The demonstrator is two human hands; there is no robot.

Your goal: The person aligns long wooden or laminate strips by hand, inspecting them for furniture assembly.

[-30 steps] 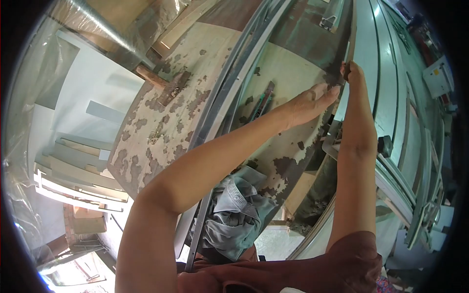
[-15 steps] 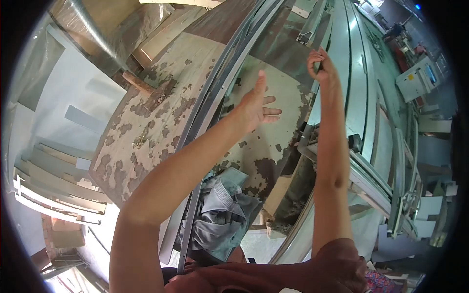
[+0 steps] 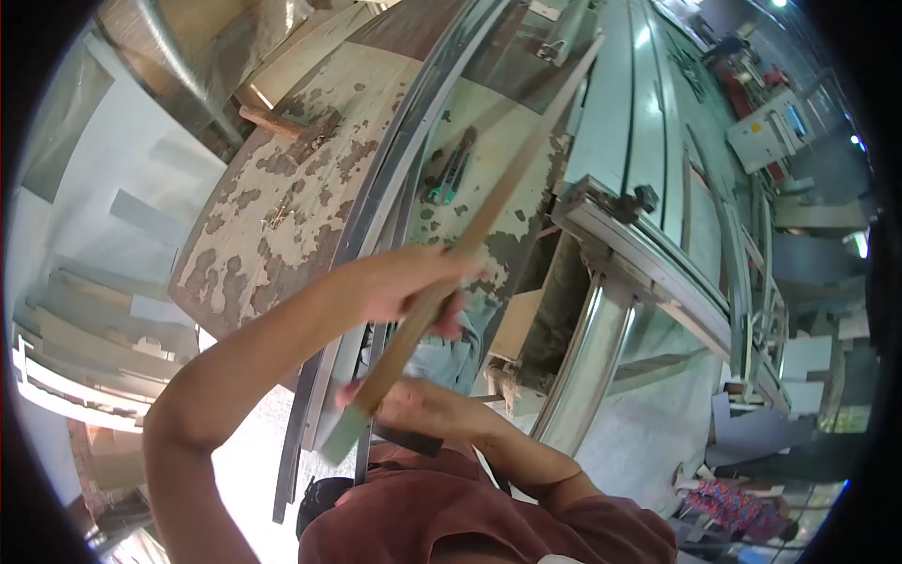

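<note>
A long thin wooden strip (image 3: 503, 193) slants from the upper right down towards my body, with a pale greenish lower end (image 3: 344, 435). My left hand (image 3: 409, 285) is closed around its lower half, blurred by motion. Close to the lower end, my right hand (image 3: 413, 406) grips the strip, its fingertips showing on the far side; this hand is also smeared. Beneath the hands lies a bundle of grey cloth (image 3: 440, 357), partly hidden. A green and dark utility knife (image 3: 453, 172) rests on the worn board beyond my left hand.
A hammer (image 3: 293, 129) and a small pile of screws or nails (image 3: 276, 214) lie on the patchy board (image 3: 319, 240) at left. Long dark metal profiles (image 3: 376, 221) run along the bench. A saw table with a metal rail (image 3: 648, 249) stands at right.
Both hands, bare before, have come down towards my body and now hold the wooden strip. The utility knife on the board has come into view.
</note>
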